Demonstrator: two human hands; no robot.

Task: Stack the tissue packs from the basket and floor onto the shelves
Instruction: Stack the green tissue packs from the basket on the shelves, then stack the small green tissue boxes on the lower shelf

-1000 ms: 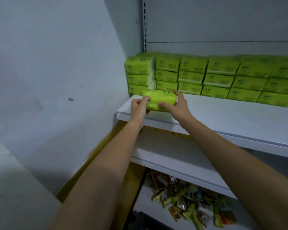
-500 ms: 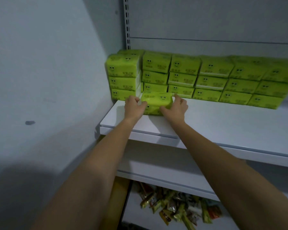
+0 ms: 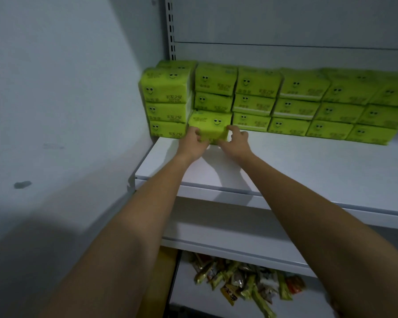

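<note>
A lime-green tissue pack [image 3: 210, 125] with a smiley face lies on the white shelf [image 3: 296, 166], pushed up against the back row of packs. My left hand [image 3: 192, 142] grips its left end and my right hand [image 3: 236, 143] grips its right end, fingers curled round the corners. To its left stands a front stack of three packs [image 3: 166, 104]. Behind runs a wall of stacked green packs [image 3: 308, 104], three high, reaching to the right edge of view.
A grey wall [image 3: 67, 99] closes the left side of the shelf. A slotted upright [image 3: 170, 26] rises at the back corner. Below are a second white shelf [image 3: 228, 230] and a lower one holding several snack packets [image 3: 246, 281].
Both hands have slid the tissue pack from the shelf's front edge back across the shelf until it meets the stacked rows, beside the left front stack.
</note>
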